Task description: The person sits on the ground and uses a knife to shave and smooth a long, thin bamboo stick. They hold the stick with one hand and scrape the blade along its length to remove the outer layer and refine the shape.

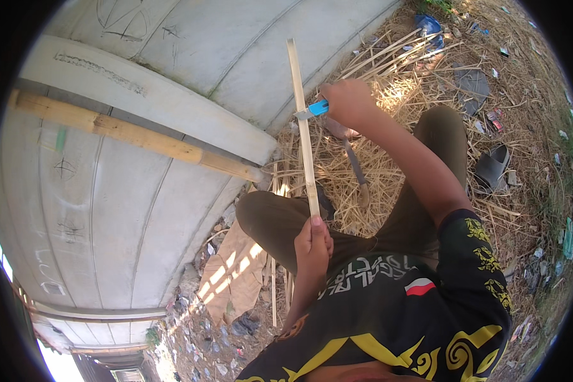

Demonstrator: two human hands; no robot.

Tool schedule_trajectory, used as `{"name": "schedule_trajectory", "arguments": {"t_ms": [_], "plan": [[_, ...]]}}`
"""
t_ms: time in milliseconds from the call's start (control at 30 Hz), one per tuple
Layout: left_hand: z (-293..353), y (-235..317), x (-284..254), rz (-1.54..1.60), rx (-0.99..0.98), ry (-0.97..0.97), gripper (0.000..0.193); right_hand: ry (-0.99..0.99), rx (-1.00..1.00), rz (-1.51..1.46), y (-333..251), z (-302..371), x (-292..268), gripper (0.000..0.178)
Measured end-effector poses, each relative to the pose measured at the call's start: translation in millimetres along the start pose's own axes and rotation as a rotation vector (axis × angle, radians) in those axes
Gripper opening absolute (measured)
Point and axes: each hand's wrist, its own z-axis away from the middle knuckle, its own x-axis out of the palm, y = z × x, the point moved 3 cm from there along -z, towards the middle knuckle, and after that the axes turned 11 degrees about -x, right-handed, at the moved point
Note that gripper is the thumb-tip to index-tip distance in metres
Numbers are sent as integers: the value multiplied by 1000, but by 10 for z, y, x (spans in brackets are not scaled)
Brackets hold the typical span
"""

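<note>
A long, pale bamboo strip (305, 143) slants upward in front of me. My left hand (313, 245) is closed around its lower end, close to my lap. In my right hand (350, 105) is a blue box cutter (318, 108), gripped by its handle. The cutter's blade lies across the strip, touching it at the upper middle part. Below my right hand, between my bent legs, a knife (355, 164) with a dark blade and a light handle rests on a heap of bamboo shavings (337, 216).
A concrete panel wall (235, 63) stands on the left, with a bamboo pole (134, 134) along it. Split bamboo sticks (395, 57) lie beyond my right hand near blue plastic (430, 28). A dark sandal (492, 167) is at right; brown cardboard (232, 280) lies at lower left.
</note>
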Motion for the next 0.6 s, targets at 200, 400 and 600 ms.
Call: {"name": "schedule_trajectory", "arguments": {"t_ms": [200,400,600], "plan": [[295,-476,-177,-162,-141,-85,40,181,558,-5,963,-204,-289,18],[322,-678,-580,141,-254,-151,41,264,539,-128,1034,22,-452,24],[60,-569,-587,6,-70,-110,41,106,4,-228,116,35,-132,20]]}}
